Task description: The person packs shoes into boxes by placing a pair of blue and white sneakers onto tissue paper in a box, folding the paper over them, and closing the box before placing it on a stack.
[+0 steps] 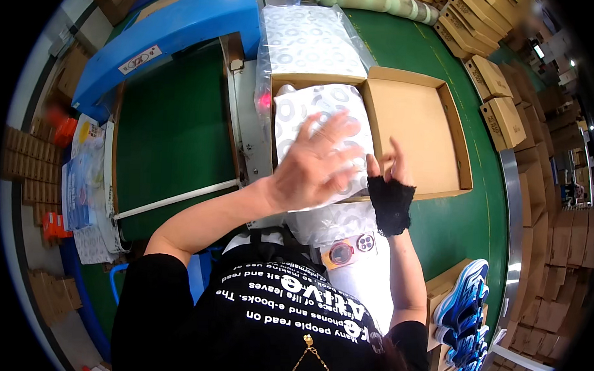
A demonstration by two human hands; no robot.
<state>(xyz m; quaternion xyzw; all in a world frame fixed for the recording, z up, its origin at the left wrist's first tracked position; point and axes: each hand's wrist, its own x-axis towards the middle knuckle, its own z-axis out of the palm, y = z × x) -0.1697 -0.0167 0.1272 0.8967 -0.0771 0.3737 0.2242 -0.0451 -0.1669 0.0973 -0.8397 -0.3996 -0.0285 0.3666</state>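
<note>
Left grip: the left hand (321, 161) is lying released, fingers spread flat, pressing on the patterned tissue paper (313, 107) and grasping nothing.
Right grip: the right hand (390, 182), in a black fingerless glove, is resting at the shoebox's middle fold, fingers slightly curled; it is closing on nothing that shows.
Tissue paper: it is sitting in the left half of the open cardboard shoebox (414, 111), directly under the left palm, bulging over whatever it is wrapping.
Long axis: the wrapped bundle is running away from the person, front edge to far edge of the box.
Nearer hand: the left is already touching the paper; the right is just beside its right edge.
Box lid: the hinged lid is lying open and bare to the right, on the green surface (462, 224).
Nearby: blue sneakers (463, 302) are waiting at lower right, well apart.
Hidden: the contents under the paper are covered; the left hand is blurring; the box's near edge is hidden behind both hands.
</note>
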